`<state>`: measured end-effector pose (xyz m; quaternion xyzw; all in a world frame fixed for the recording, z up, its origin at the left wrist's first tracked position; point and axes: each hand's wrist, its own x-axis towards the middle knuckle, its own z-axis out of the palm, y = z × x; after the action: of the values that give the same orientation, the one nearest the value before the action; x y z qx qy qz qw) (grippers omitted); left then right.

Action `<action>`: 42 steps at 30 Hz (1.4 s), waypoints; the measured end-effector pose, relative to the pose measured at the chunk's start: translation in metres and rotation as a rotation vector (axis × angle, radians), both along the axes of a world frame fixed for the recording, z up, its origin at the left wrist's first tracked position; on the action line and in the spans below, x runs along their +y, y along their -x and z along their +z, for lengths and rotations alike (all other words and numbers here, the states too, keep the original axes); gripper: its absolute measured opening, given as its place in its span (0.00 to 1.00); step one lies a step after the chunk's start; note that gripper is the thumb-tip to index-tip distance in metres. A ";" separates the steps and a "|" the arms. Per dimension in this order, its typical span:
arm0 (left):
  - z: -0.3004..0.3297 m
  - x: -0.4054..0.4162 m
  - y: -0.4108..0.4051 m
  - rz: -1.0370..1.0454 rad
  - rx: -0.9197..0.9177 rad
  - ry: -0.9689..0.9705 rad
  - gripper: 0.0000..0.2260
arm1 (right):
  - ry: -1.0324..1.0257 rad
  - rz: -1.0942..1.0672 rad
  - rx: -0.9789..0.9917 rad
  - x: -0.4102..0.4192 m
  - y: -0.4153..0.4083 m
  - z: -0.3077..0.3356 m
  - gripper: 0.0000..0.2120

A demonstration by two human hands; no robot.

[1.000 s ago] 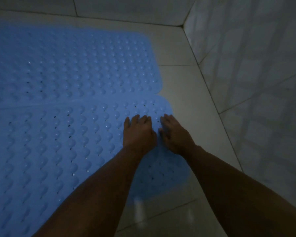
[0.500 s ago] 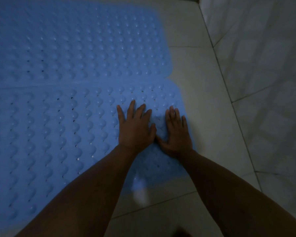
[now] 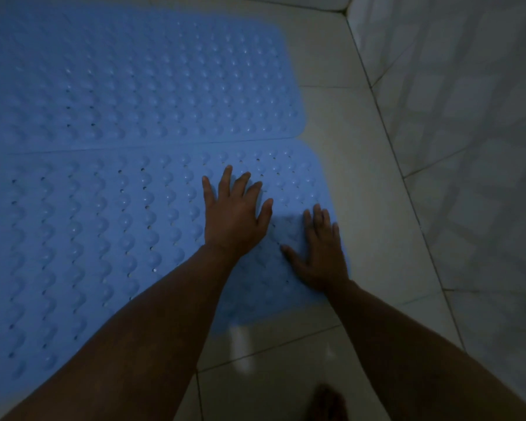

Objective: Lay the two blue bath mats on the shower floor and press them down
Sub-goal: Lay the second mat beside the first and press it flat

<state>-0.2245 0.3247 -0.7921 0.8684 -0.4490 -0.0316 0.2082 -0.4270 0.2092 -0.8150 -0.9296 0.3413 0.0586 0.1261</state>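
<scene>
Two blue bumpy bath mats lie flat side by side on the pale tiled shower floor. The far mat (image 3: 152,86) fills the upper left. The near mat (image 3: 73,226) butts against it along a straight seam. My left hand (image 3: 233,215) rests palm down with fingers spread on the near mat's right end. My right hand (image 3: 321,252) lies flat, fingers apart, at that mat's right edge, a little nearer to me than the left. Neither hand holds anything.
A tiled wall (image 3: 468,132) rises on the right and meets the floor (image 3: 356,153) along a diagonal line. Bare floor tiles run between the mats and the wall. A dark foot (image 3: 327,404) shows at the bottom edge.
My fingers have spread from curled to flat. The two hands have drifted apart: the left stays further up the mat, the right has slid toward its right edge and nearer to me.
</scene>
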 end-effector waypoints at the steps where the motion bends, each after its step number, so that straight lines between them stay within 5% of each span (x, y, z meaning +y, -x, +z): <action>1: -0.003 0.001 0.000 0.000 -0.002 0.012 0.26 | 0.039 -0.015 -0.013 0.003 0.000 -0.004 0.45; 10: -0.017 0.004 0.000 0.024 0.017 0.023 0.25 | 0.032 -0.008 0.012 0.000 -0.003 -0.009 0.50; 15: -0.014 0.012 0.021 -0.001 0.004 -0.018 0.23 | -0.325 0.066 0.261 -0.031 -0.013 0.029 0.60; 18: -0.011 0.013 0.048 -0.097 0.013 -0.119 0.27 | -0.378 0.026 0.283 -0.053 -0.029 0.074 0.50; 23: -0.031 0.005 0.087 -0.329 -0.007 -0.131 0.32 | -0.238 -0.123 -0.073 -0.080 -0.045 0.077 0.33; 28: -0.048 0.006 0.103 -0.325 -0.031 -0.143 0.36 | -0.046 0.072 -0.242 -0.084 -0.059 0.043 0.28; 33: -0.045 0.005 0.102 -0.332 -0.005 -0.183 0.34 | -0.030 0.048 -0.432 -0.087 -0.071 0.029 0.20; 39: -0.026 0.000 0.088 -0.391 0.223 -0.283 0.39 | -0.054 -0.013 -0.429 -0.078 -0.069 0.047 0.19; 42: 0.011 -0.001 0.055 -0.401 0.408 -0.346 0.33 | -0.081 -0.043 -0.362 -0.067 -0.080 0.069 0.18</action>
<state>-0.2797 0.3238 -0.7812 0.7611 -0.5477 -0.3211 0.1328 -0.3472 0.1420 -0.7457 -0.9117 0.3302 -0.0987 0.2238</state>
